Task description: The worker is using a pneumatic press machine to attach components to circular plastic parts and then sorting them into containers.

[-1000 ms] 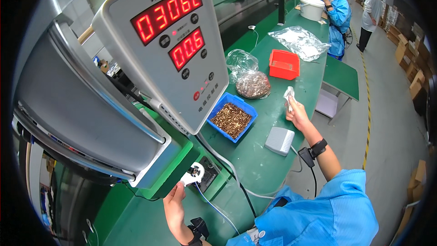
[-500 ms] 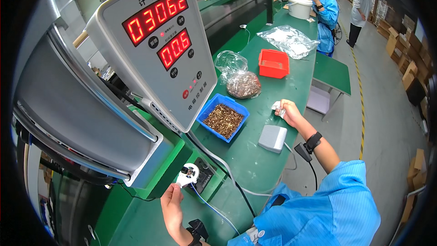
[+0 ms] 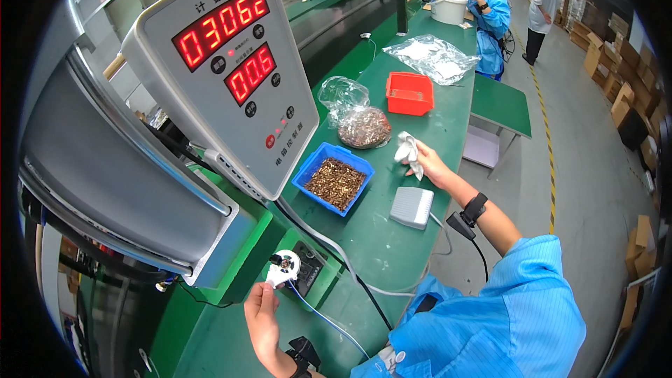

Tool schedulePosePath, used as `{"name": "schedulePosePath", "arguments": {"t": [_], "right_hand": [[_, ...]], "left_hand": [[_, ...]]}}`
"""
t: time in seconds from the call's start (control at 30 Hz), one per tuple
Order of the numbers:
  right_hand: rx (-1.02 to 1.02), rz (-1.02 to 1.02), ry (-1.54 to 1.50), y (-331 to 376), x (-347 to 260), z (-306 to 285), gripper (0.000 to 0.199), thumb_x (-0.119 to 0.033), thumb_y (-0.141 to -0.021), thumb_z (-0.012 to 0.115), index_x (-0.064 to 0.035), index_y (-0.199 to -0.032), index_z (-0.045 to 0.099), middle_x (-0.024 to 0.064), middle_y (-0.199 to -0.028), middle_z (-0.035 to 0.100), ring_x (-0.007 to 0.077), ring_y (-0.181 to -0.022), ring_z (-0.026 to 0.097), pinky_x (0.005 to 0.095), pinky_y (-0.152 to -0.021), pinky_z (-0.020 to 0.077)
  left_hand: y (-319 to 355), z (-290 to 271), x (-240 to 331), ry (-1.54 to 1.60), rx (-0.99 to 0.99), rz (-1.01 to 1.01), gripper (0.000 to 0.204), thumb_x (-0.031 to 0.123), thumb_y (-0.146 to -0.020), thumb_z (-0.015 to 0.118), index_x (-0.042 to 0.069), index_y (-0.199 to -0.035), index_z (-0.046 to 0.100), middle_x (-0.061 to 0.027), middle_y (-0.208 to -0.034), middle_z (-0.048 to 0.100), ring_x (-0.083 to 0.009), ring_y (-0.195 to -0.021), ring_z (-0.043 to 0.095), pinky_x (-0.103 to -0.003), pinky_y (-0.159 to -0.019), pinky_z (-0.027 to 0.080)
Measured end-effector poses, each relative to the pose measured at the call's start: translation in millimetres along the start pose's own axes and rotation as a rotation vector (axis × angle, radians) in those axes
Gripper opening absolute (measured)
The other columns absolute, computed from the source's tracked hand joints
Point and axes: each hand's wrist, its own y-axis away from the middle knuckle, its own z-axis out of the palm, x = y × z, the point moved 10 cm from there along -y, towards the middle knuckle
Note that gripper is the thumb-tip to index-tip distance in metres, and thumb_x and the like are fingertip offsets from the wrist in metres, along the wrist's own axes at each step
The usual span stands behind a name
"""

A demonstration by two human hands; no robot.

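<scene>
My left hand is closed, thumb and fingertips pinching the tab of a white round plastic part. That part sits under the green press head, over the black plate of the press base. A small dark piece shows at its middle, and a blue-and-white wire runs from beside it toward me. My right hand is closed on a crumpled white cloth, held above the bench beyond the light-grey pedal-like box. Left of that hand stands a blue bin of small brass-coloured parts.
A grey counter box with red digits and the press cylinder rise at the left. On the green bench lie a knotted plastic bag of parts, a red bin and clear plastic sheeting. A co-worker sits beyond, by a white bucket.
My right hand has moved slightly left and away from me, and the cloth now hangs more unfolded from it. My left hand keeps its pinch on the white part. The view has shifted a little.
</scene>
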Motion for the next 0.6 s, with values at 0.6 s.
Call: {"name": "schedulePosePath", "arguments": {"t": [0.6], "right_hand": [[-0.133,-0.045,-0.457,16.2,-8.4,8.6,0.063,-0.032,-0.087,0.032,-0.0159,-0.142,0.009,0.0197,-0.134,0.038,0.0318,-0.121,0.042,0.0397,-0.107,0.0124]], "left_hand": [[25.3,-114.8,-24.1,0.134,0.313,0.033,0.02,0.022,-0.086,0.054,0.004,-0.078,0.057,0.0033,-0.065,0.05,-0.0031,-0.053,0.03,-0.02,-0.049,0.021]]}}
